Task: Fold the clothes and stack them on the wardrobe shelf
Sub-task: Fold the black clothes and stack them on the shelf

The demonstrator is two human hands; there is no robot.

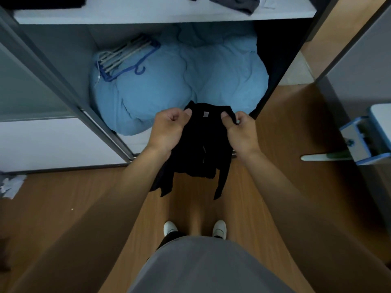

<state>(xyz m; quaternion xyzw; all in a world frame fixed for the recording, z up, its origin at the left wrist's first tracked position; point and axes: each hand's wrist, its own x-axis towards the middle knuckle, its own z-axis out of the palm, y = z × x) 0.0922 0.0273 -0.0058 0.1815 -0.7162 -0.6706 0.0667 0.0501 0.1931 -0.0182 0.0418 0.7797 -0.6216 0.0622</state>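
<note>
Head view: a person stands before an open wardrobe, holding a black garment (pixel 198 149) at frame centre. The left hand (pixel 169 130) pinches the cloth's top edge at its 11 o'clock, thumb pressed against curled fingers; the right hand (pixel 240 132) pinches the opposite corner at 1 o'clock the same way. The garment hangs crumpled between them, above the wooden floor (pixel 264 197). At 12 o'clock the white wardrobe shelf (pixel 169 16) carries a grey garment (pixel 234 3) and dark clothes (pixel 42 2). Beneath it lies a blue duvet (pixel 179 81), hangers (pixel 124 56) resting on it at 10 o'clock. White shoes (pixel 170 228) show at 6 o'clock
</note>
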